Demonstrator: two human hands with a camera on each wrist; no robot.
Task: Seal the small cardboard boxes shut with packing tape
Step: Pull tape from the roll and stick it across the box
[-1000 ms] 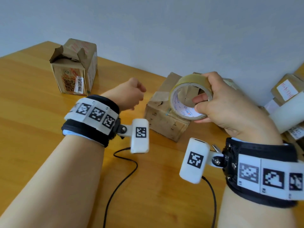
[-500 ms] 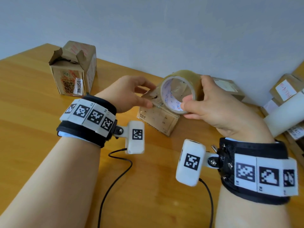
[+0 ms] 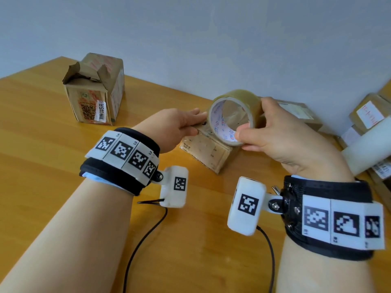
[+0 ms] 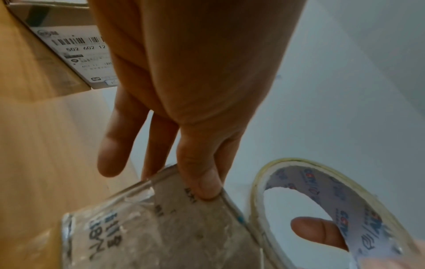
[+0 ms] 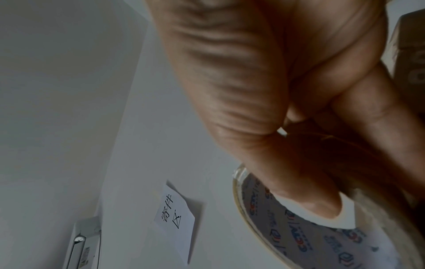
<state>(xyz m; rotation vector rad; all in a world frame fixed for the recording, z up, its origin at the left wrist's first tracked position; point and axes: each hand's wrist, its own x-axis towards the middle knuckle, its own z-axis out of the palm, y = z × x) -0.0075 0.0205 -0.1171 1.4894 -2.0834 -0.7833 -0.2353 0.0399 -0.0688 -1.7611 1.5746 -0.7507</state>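
A small brown cardboard box [image 3: 207,153], wrapped in shiny tape, lies on the wooden table [image 3: 42,166] at the centre. My left hand [image 3: 198,123] holds its top left edge, fingers on top and thumb on the near face. In the left wrist view the thumb [image 4: 202,182] presses the box [image 4: 161,227] with the fingers behind the edge. My right hand [image 3: 251,119] grips a roll of clear packing tape [image 3: 232,96] just above the box's right end, with the thumb [image 5: 310,200] inside the printed core [image 5: 287,236]. The roll's free end is not visible.
An open cardboard box with torn flaps [image 3: 95,92] stands at the back left. A flat labelled box [image 3: 296,111] lies behind the roll. More boxes [image 3: 368,115] and a white foam block [image 3: 370,153] crowd the right edge. Black cables [image 3: 143,240] trail beneath my wrists.
My left hand went from a loose fist in the air to holding the small box. My right hand carried the tape roll leftward, over the box.
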